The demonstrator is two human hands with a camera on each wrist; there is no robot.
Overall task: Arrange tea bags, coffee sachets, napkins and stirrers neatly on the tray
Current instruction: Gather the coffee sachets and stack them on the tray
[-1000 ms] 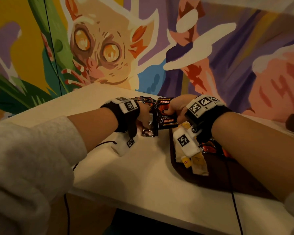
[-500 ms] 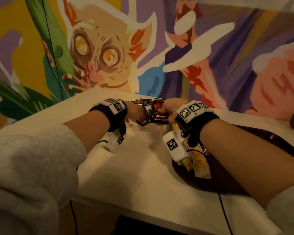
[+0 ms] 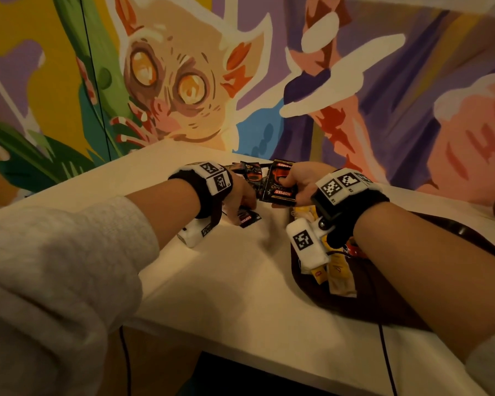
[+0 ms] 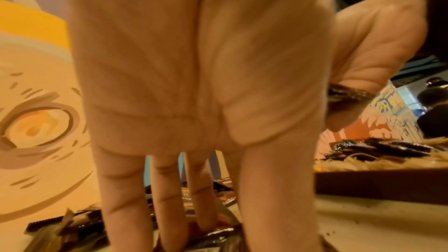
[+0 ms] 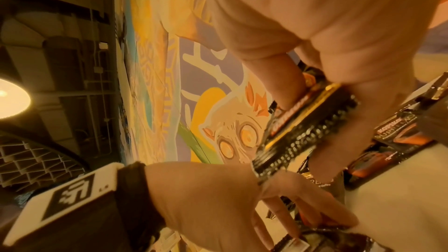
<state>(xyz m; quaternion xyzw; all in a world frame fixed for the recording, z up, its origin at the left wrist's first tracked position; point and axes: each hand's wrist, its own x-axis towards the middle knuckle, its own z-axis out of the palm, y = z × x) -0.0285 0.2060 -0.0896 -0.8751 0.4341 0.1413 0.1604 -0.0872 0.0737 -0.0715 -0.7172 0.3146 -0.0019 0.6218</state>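
My right hand (image 3: 300,181) grips a stack of black coffee sachets (image 3: 277,185) edge-up above the table, thumb on its front; the wrist view shows that stack (image 5: 303,131) clamped between thumb and fingers. Beside it, my left hand (image 3: 240,195) reaches down with straight fingers (image 4: 167,198) whose tips touch loose sachets (image 4: 213,237) lying on the white table (image 3: 212,281). One loose sachet (image 3: 249,218) shows under the left palm. The dark brown tray (image 3: 369,304) lies to the right, with yellow tea bags (image 3: 339,270) on its near-left part.
More black sachets (image 4: 387,148) and pale strips rest on the tray behind its wall (image 4: 375,181). A painted mural wall (image 3: 183,81) rises right behind the table. The table's front edge (image 3: 269,364) runs below my forearms. Cables hang from both wrists.
My left hand has dropped from beside the held stack down onto the loose sachets on the table. The right hand still grips the stack, shifted slightly left and away from the tray.
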